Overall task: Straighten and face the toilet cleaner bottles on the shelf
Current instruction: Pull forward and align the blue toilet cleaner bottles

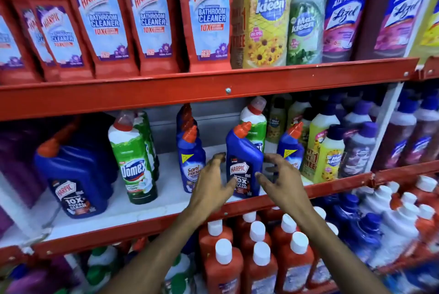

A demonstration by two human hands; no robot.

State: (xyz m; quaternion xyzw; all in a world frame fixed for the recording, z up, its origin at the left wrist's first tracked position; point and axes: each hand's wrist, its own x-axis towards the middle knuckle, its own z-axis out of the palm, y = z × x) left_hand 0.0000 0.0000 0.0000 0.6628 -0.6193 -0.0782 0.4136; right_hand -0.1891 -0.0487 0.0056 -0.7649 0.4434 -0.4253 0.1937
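Middle shelf (147,201), red-edged, white deck. Blue Harpic bottle (244,163): upright, label forward, between both hands near the front edge. Left hand (212,185): fingers spread, thumb touching the bottle's lower label. Right hand (282,177): fingers spread, tips at the bottle's side; not clasped. Sani Fresh bottle (191,163): just beyond the left hand. Green Domex bottle (136,165): further left.

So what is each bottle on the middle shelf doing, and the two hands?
Blue Harpic bottle: upright at the shelf edge, label facing out, between both hands.
Left hand: open, thumb touching the label.
Right hand: open, fingers spread beside the bottle.
Sani Fresh bottle: upright, label forward.
Domex bottle: leaning, label forward.
Big Harpic bottle: tilted, label forward.
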